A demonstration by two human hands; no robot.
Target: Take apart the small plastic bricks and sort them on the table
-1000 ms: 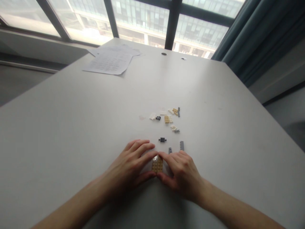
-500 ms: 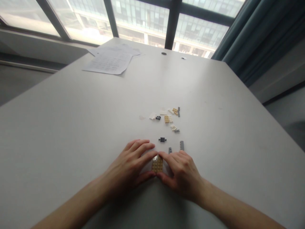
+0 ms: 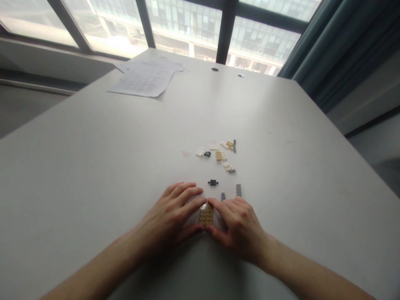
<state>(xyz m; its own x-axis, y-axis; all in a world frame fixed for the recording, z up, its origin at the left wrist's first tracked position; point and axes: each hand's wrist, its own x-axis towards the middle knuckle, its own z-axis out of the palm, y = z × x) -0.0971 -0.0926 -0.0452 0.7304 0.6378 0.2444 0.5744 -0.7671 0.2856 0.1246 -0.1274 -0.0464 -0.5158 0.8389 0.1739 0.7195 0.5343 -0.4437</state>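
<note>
Two tan studded building-block plates lie side by side on the white table, with a thin seam between them. My left hand (image 3: 173, 214) pinches the left tan plate (image 3: 203, 216) by its far and near ends, between forefinger and thumb; its other fingers stretch out above the table. My right hand (image 3: 240, 221) grips the right tan plate (image 3: 210, 215) the same way, its other fingers curled. The tips of both hands meet at the seam. Just beyond them are a black block with side pegs (image 3: 213, 183), a short grey piece (image 3: 223, 196), partly hidden, and a long grey piece (image 3: 238, 190).
Farther out are a tan-and-white plate (image 3: 220, 156), a small black piece (image 3: 207, 154), a white piece (image 3: 200, 151) and several other loose pieces. Printed papers (image 3: 142, 81) lie at the table's (image 3: 93, 166) far left, near the window. A curtain (image 3: 331, 54) hangs at the right.
</note>
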